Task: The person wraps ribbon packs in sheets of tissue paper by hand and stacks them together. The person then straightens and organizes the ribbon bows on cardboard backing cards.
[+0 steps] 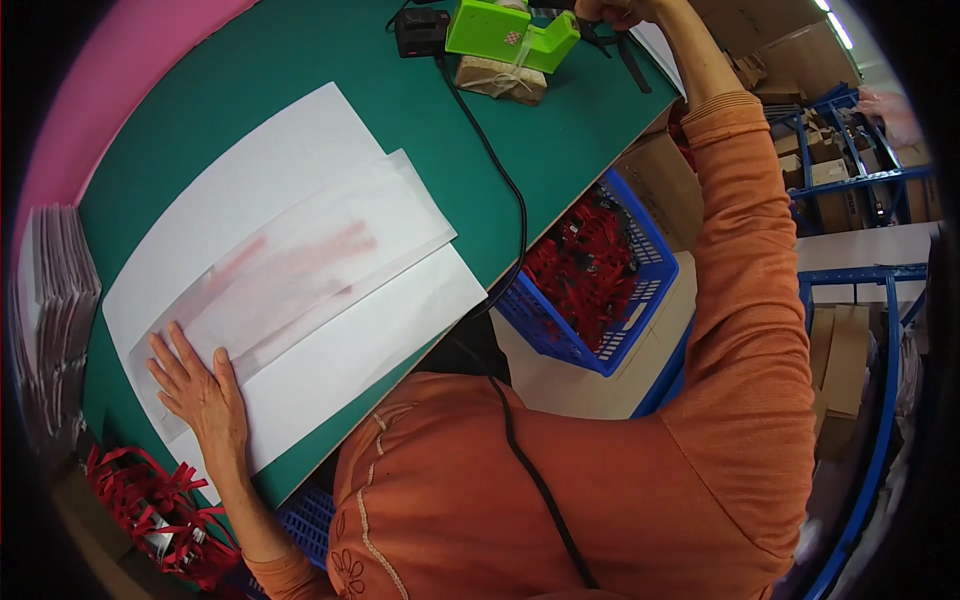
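Observation:
My left hand [200, 385] lies flat with its fingers spread on a translucent, whitish wrapped packet [300, 265]; faint red shapes show through it. Beneath the packet are large white paper sheets [370, 360] on the green tabletop. At the top edge my right hand [622, 12] is partly cut off, its fingers curled in. What it holds, if anything, I cannot make out. Just below it are black pieces [632, 62] that look like scissors. Close by, a bright green tape dispenser [510, 35] is tied onto a block [500, 80].
A black device [421, 32] with a cable [490, 140] stands beside the dispenser. Stacked papers [55, 310] and red straps [150, 510] are at the left. A blue basket [650, 275] of red straps stands below the table edge. Blue shelving [885, 380] holds boxes at right.

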`<state>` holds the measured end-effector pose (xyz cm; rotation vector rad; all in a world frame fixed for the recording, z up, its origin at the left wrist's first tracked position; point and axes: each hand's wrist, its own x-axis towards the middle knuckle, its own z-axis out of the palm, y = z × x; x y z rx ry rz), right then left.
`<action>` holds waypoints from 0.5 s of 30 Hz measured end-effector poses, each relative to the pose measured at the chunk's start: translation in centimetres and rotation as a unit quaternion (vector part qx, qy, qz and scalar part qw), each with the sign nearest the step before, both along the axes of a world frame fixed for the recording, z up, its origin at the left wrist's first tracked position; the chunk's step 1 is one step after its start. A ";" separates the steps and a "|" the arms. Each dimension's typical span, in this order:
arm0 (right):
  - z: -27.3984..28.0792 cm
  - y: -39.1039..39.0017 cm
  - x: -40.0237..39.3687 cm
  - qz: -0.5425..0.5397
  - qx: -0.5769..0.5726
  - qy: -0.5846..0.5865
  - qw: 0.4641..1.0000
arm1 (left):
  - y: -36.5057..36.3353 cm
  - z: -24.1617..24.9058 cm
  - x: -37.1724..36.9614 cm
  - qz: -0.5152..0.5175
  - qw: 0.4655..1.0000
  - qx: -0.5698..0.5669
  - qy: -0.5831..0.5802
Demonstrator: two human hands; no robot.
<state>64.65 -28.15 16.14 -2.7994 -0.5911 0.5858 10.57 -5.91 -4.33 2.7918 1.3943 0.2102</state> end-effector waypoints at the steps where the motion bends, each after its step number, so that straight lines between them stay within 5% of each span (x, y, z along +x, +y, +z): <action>1: -0.2 -0.1 0.6 0.000 0.000 0.001 1.000 | 0.0 0.0 0.0 0.000 1.000 0.000 0.001; 11: -3.1 -2.6 6.8 -0.004 0.069 0.197 0.978 | 0.1 0.0 0.0 -0.004 1.000 0.002 0.000; 15: -5.7 -3.9 9.4 -0.030 0.183 0.307 0.934 | -0.1 0.1 0.0 0.000 1.000 -0.003 -0.003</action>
